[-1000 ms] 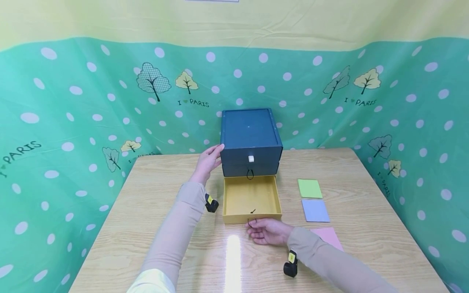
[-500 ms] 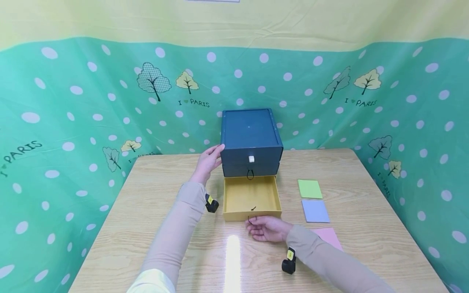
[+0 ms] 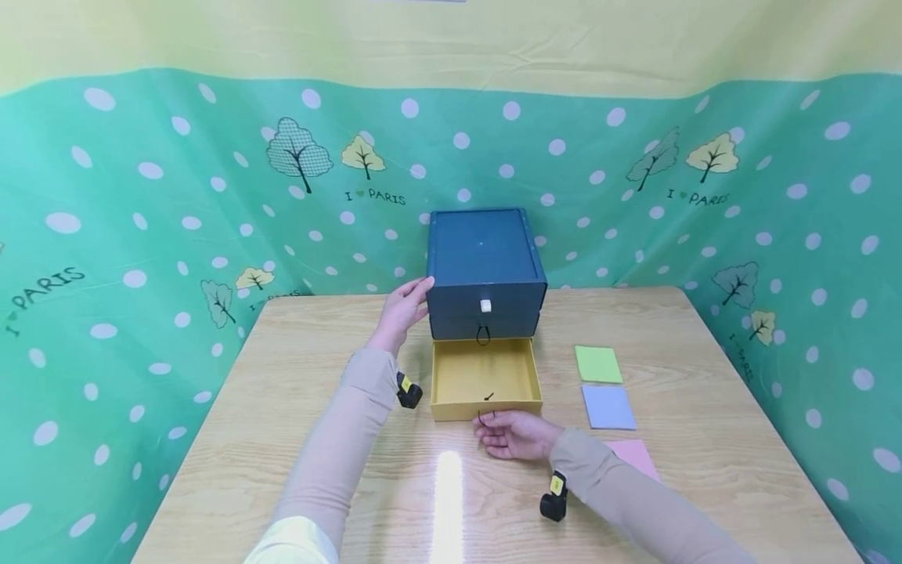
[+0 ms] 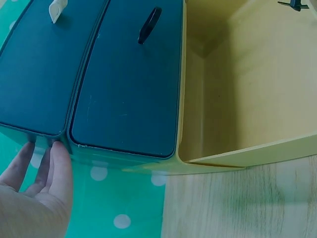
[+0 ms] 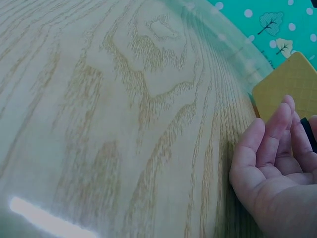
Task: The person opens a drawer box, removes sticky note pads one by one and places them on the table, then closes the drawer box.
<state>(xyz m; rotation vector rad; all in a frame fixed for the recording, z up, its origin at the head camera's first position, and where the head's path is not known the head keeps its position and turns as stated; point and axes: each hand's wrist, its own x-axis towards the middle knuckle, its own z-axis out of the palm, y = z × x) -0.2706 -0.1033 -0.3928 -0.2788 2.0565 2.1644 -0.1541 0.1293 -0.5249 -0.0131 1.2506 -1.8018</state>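
Note:
A dark blue drawer unit [image 3: 486, 247] stands at the back of the table, its lowest drawer, a yellow one [image 3: 485, 372], pulled out. The drawer holds nothing but the knotted end of its black cord. My left hand [image 3: 402, 313] rests its fingertips on the unit's left side; in the left wrist view the fingers [image 4: 62, 161] are fairly straight against the blue wall. At the drawer's front my right hand [image 3: 517, 435] has its fingers curled at the black cord loop [image 3: 486, 419]. In the right wrist view, the black loop [image 5: 308, 133] passes between thumb and fingers.
Green [image 3: 598, 364], blue [image 3: 609, 406] and pink [image 3: 636, 457] square paper pads lie in a line on the table's right side. Two blue drawers above have a white knob [image 3: 485, 305] and a black loop [image 3: 482, 335]. A patterned green curtain [image 3: 352, 235] hangs behind.
The yellow drawer has slid slightly inward, away from me, with my right hand moving along at its front. My left hand has stayed against the unit's side.

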